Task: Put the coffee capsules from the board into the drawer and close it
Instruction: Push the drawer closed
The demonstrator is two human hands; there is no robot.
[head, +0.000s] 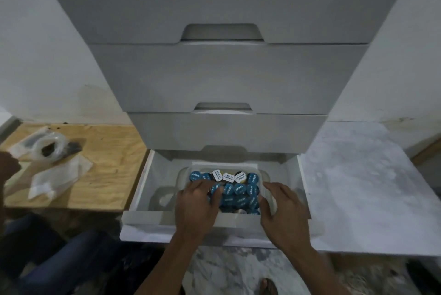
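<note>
The bottom drawer (143,185) of a grey cabinet stands pulled open. Inside it sits a clear plastic container (266,175) full of coffee capsules (239,189), mostly blue-lidded, with a few white-lidded ones at the back. My left hand (198,204) lies flat on the capsules at the container's left side, fingers spread. My right hand (281,206) curls over the container's right rim. I cannot tell whether either hand holds a capsule. The wooden board (107,151) lies to the left of the drawer; no capsules show on it.
On the board lie a crumpled clear plastic bag (47,144) and white paper (57,175). Another person's hand (7,163) and blue-clad leg (47,259) are at the far left. Three shut drawers rise above. A white marbled surface (358,175) lies right.
</note>
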